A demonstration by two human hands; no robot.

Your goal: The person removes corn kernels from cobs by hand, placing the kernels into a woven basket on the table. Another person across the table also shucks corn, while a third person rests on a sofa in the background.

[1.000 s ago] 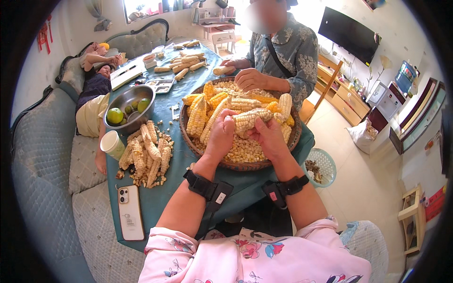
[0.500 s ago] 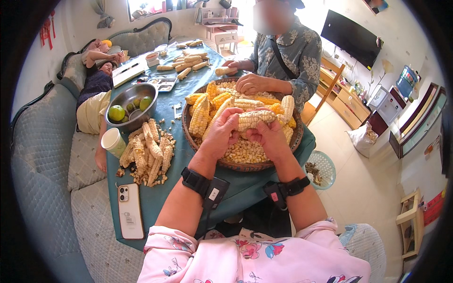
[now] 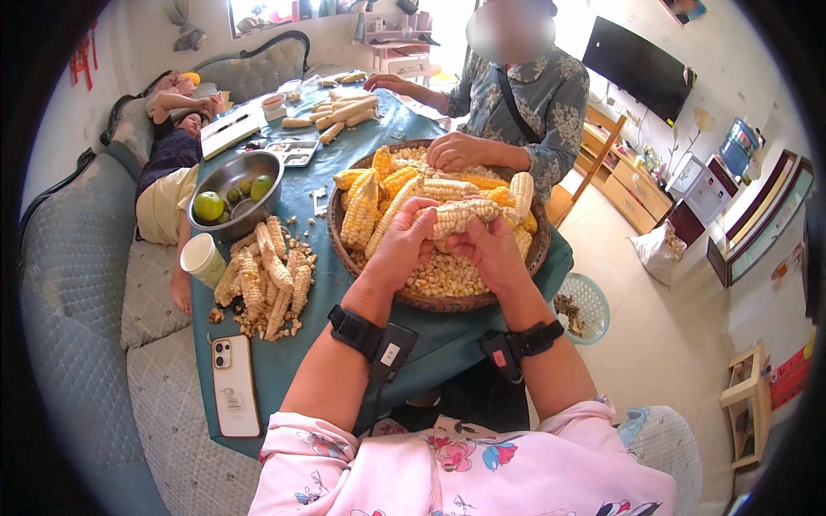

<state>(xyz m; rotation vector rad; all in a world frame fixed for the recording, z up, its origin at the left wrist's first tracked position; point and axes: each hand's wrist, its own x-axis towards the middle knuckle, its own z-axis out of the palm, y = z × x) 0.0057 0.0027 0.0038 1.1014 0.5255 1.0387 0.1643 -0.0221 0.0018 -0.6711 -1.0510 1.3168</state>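
My left hand and my right hand grip a pale, partly white corn cob between them, right thumb pressed against its underside. Beneath them is a round woven basket holding yellow and white cobs over loose kernels. Left of the basket lies a pile of stripped cobs with scattered kernels. Across the basket, a co-worker has one hand over the basket and the other stretched toward more cobs on the table.
A steel bowl of green fruit, paper cup, phone, notebook and tray share the cloth-covered table. A person lies on the sofa at left. A plastic colander sits low at right.
The co-worker's far hand has moved from beside the basket, where it held a cob, out toward the cobs farther up the table. My hands keep holding the cob, with slight shifts.
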